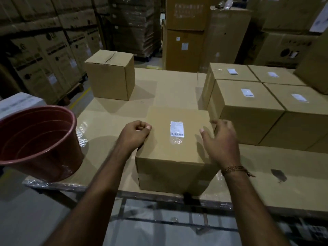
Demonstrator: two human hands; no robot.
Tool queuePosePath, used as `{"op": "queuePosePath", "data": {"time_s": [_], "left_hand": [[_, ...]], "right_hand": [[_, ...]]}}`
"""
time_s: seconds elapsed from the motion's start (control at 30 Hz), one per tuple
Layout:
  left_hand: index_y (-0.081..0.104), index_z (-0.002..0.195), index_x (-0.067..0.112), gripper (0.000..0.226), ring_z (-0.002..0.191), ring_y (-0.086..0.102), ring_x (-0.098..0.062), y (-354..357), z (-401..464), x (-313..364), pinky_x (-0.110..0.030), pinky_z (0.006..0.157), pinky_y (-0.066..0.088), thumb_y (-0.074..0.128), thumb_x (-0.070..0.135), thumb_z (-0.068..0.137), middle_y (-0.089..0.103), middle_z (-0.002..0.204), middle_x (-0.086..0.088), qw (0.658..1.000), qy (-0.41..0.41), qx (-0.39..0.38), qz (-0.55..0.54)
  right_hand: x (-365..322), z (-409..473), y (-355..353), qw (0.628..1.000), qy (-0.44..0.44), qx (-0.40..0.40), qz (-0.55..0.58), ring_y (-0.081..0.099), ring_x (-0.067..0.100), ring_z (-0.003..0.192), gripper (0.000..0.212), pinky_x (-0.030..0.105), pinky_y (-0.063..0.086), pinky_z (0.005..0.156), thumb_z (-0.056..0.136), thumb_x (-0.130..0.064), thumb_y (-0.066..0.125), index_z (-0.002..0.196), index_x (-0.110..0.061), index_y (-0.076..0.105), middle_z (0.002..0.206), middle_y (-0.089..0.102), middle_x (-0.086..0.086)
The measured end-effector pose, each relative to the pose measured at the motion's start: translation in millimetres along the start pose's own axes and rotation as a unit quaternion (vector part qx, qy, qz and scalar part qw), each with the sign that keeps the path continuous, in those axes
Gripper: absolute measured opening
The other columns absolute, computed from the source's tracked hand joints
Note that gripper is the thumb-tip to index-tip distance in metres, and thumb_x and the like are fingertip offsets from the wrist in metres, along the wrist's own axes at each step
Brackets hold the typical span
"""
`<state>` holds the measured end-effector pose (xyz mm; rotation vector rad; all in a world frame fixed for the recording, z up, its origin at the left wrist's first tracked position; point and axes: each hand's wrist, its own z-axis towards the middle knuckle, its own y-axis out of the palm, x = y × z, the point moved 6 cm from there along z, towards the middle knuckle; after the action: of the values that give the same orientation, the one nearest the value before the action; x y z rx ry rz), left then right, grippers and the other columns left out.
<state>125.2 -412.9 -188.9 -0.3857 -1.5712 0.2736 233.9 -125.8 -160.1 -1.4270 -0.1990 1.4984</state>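
Box (163, 148) at lower centre, between the hands.
Left hand (135, 134) fisted on its left edge — right hand (221, 141) spread over the right.

Both forearms bare. Right wrist: thin braided brown cord bracelet (234, 169), one loose frayed end trailing outward. Left hand (135, 134): nails cut short.
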Motion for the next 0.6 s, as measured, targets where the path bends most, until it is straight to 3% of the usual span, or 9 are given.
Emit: {"op": "queuePosePath", "data": {"time_s": [0.07, 0.1, 0.17, 0.2, 0.27, 0.4, 0.47, 0.6], "left_hand": [[0.072, 0.112, 0.028, 0.012, 0.116, 0.062, -0.014, 2, 1, 15, -0.024, 0.089, 0.047, 0.067, 0.027, 0.101, 0.064, 0.126, 0.008, 0.995, 0.072, 0.048, 0.043], [0.07, 0.119, 0.027, 0.018, 0.125, 0.055, -0.008, 5, -1, 24, -0.015, 0.094, 0.041, 0.065, 0.023, 0.102, 0.056, 0.136, 0.011, 0.99, 0.118, 0.053, 0.055], [0.066, 0.133, 0.022, 0.03, 0.131, 0.046, 0.0, 16, -3, 31, 0.005, 0.093, 0.028, 0.059, 0.014, 0.105, 0.048, 0.146, 0.011, 0.985, 0.16, 0.023, 0.064], [0.063, 0.139, 0.021, 0.034, 0.133, 0.048, -0.001, 21, -3, 30, 0.006, 0.094, 0.028, 0.056, 0.012, 0.106, 0.051, 0.148, 0.009, 0.984, 0.164, 0.001, 0.073], [0.057, 0.148, 0.019, 0.04, 0.144, 0.046, -0.011, 31, 1, 23, -0.006, 0.106, 0.029, 0.053, 0.013, 0.108, 0.053, 0.155, 0.003, 0.978, 0.167, -0.026, 0.12], [0.052, 0.153, 0.02, 0.042, 0.16, 0.018, -0.013, 38, 8, 11, -0.037, 0.128, 0.023, 0.047, 0.025, 0.111, 0.037, 0.169, 0.004, 0.974, 0.147, -0.045, 0.169], [0.045, 0.157, 0.025, 0.052, 0.161, 0.014, -0.012, 39, 5, 13, -0.051, 0.125, 0.031, 0.048, 0.044, 0.109, 0.032, 0.17, 0.007, 0.963, 0.158, -0.05, 0.214], [0.031, 0.164, 0.029, 0.088, 0.161, 0.01, -0.012, 42, -2, 20, -0.055, 0.119, 0.035, 0.051, 0.078, 0.093, 0.023, 0.173, 0.01, 0.939, 0.168, -0.054, 0.296]], "right_hand": [[-17, 14, 10, 0.999, -0.032, -0.013, 0.036, 0.061, 0.017, 0.114, 0.029, 0.034, 0.053, 0.091, 0.099, -0.034, 0.07, 0.127, -0.025, 0.068, 0.128, 0.061, 0.0], [-24, 20, 19, 0.996, -0.041, -0.04, 0.061, 0.066, 0.015, 0.106, 0.024, 0.033, 0.054, 0.088, 0.1, -0.028, 0.068, 0.124, -0.024, 0.07, 0.125, 0.065, 0.0], [-34, 30, 39, 0.993, -0.065, -0.078, 0.065, 0.069, 0.016, 0.098, 0.022, 0.035, 0.058, 0.091, 0.101, -0.02, 0.063, 0.122, -0.022, 0.072, 0.121, 0.068, 0.001], [-36, 33, 48, 0.993, -0.075, -0.08, 0.043, 0.068, 0.019, 0.1, 0.024, 0.037, 0.057, 0.094, 0.102, -0.018, 0.06, 0.122, -0.021, 0.073, 0.12, 0.067, 0.001], [-37, 37, 58, 0.994, -0.082, -0.071, -0.018, 0.066, 0.025, 0.1, 0.029, 0.036, 0.055, 0.091, 0.103, -0.018, 0.054, 0.123, -0.022, 0.074, 0.117, 0.064, 0.003], [-36, 33, 66, 0.99, -0.098, -0.06, -0.079, 0.062, 0.025, 0.088, 0.028, 0.035, 0.054, 0.078, 0.104, -0.023, 0.051, 0.119, -0.026, 0.075, 0.109, 0.055, -0.003], [-37, 32, 68, 0.988, -0.111, -0.055, -0.097, 0.06, 0.023, 0.089, 0.028, 0.034, 0.052, 0.076, 0.104, -0.026, 0.052, 0.12, -0.025, 0.075, 0.108, 0.054, -0.002], [-38, 32, 69, 0.987, -0.121, -0.043, -0.094, 0.06, 0.02, 0.089, 0.027, 0.031, 0.051, 0.074, 0.103, -0.028, 0.056, 0.122, -0.028, 0.075, 0.108, 0.054, -0.004]]}}
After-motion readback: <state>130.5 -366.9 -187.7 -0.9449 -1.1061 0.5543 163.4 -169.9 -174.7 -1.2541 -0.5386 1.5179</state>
